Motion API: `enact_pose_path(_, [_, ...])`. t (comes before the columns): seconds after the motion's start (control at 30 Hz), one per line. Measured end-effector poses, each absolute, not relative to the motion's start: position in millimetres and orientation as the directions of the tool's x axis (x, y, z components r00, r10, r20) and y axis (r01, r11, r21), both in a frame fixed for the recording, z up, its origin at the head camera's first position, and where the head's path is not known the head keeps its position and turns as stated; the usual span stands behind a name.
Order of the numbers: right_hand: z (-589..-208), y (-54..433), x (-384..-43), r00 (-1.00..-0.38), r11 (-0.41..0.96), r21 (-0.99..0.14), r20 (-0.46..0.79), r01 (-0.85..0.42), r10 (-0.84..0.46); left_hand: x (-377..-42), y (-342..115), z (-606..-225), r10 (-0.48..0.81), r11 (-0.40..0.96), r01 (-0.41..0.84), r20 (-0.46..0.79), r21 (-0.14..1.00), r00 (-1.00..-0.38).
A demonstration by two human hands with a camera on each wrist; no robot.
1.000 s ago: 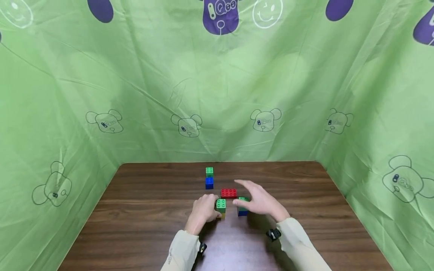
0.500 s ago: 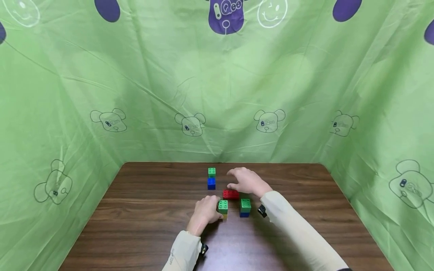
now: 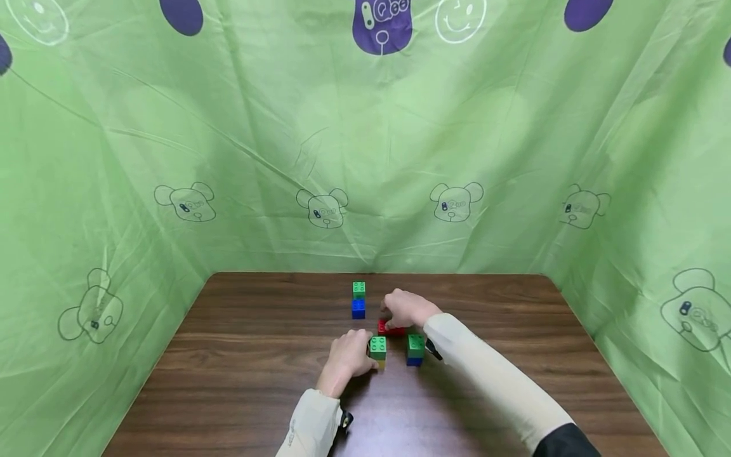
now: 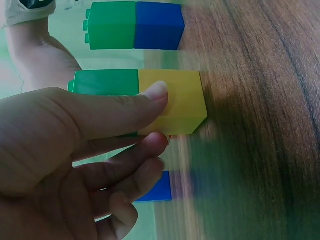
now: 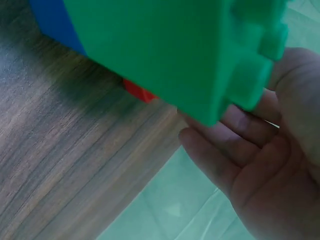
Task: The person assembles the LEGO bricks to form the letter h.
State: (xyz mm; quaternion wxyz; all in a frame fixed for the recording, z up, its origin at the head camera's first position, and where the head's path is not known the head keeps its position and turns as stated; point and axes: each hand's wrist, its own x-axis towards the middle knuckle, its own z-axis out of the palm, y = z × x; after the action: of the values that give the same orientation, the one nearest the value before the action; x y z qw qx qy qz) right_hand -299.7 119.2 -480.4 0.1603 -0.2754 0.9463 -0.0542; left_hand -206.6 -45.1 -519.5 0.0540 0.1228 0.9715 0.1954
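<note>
My left hand (image 3: 346,355) pinches a stack of a green brick (image 3: 377,346) on a yellow brick (image 4: 175,97); in the left wrist view the thumb lies across the yellow one and fingertips show below it. My right hand (image 3: 407,308) reaches over a flat red brick (image 3: 396,331), its thumb down at the brick. Whether it grips the red brick is hidden: in the right wrist view a green brick (image 5: 150,50) blocks the fingertips. Just right of the left hand's stack stands another stack, green (image 3: 415,344) on blue (image 3: 414,362), beneath the right wrist.
Farther back on the brown wooden table (image 3: 257,355) are a blue brick (image 3: 358,310) and a green brick (image 3: 358,290), adjoining. A green printed cloth (image 3: 365,139) hangs around the back and sides of the table.
My right hand has moved away from the green-and-blue stack, up and left, then lowered onto the red brick. The left hand stays on its stack. The head view has shifted slightly.
</note>
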Motion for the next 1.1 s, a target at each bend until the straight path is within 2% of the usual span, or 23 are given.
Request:
enact_pose_path(0.3, [-495,124,-308,-0.787,0.851,-0.196,-0.326,-0.487,-0.524,-207,-46,-521,0.270,0.884,0.223,-0.059,0.411,-0.961])
enact_pose_path(0.83, [-504,124,-311,-0.776,0.816,-0.123,-0.257,-0.564,-0.576,-212,-49,-522,0.284,0.876,0.237,-0.053,0.421,-0.957])
enact_pose_path(1.1, [-507,125,-313,-0.778,0.814,-0.153,-0.240,-0.560,-0.580,-211,-52,-519,0.287,0.871,0.231,-0.068,0.433,-0.955])
